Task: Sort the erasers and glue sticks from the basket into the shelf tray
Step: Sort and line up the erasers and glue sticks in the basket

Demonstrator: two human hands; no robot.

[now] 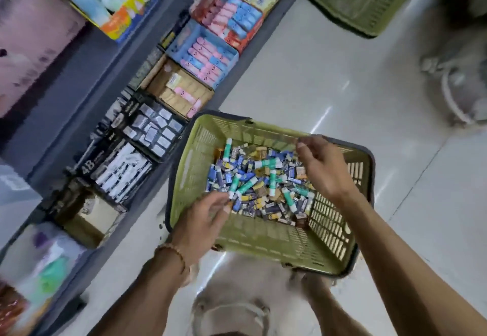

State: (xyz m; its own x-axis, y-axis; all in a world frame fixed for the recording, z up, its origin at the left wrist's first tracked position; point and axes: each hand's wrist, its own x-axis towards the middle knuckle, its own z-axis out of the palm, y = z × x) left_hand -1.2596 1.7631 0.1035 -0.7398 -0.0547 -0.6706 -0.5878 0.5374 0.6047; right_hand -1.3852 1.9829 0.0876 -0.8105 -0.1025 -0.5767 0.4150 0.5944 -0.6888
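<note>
At the bottom of the frame both forearms are reaching forward into the green basket (253,240), which is sitting at the centre of the frame just beside the shelf, probably so each piece is a short carry away. The left hand (203,219) is hovering at the near left edge of the heap, fingers loosely curled beside a glue stick (234,186); whether they are already pinching it is too blurred to tell. The right hand (324,167) is hanging over the right side of the pile, fingers relaxed and apart, holding nothing I can see. The erasers (250,204) are lying jumbled with the glue sticks, still unsorted. Farther off, along the left of the frame, the shelf trays (203,56) are standing in a row, already partly filled.
</note>
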